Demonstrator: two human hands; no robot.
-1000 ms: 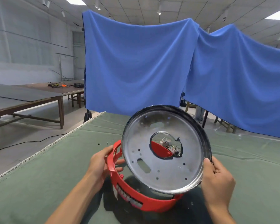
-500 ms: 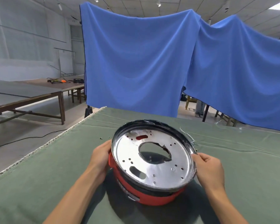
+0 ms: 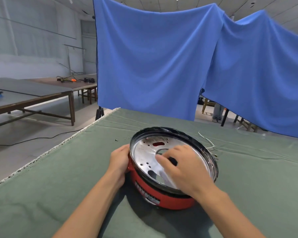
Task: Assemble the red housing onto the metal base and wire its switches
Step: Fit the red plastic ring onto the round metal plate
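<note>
On the green-covered surface in front of you, check the following items.

Location of assembly: the red housing sits on the surface, near its middle, with the metal base seated in its top opening.
Metal base: it is a shiny round plate with a dark rim. It shows several small holes, a slotted hole at the far side with red visible through it, and a large centre hole partly covered by your right hand.
Red housing: only the near wall shows below the plate's rim. A label with white markings is on that wall; its text is too blurred to read.
Left hand: your fingers curl round the left edge of the housing, touching the rim of the plate, and grip it.
Right hand: it lies over the plate, fingers bent toward the centre hole. A small dark patch shows at the fingers; you cannot tell whether they pinch anything.
Wires: thin pale strands lie on the surface just beyond the far right rim of the plate.
Screws: small dark pieces lie on the surface near the far left of the plate.
Background: a blue cloth hangs behind the surface; wooden tables stand to the left.
</note>
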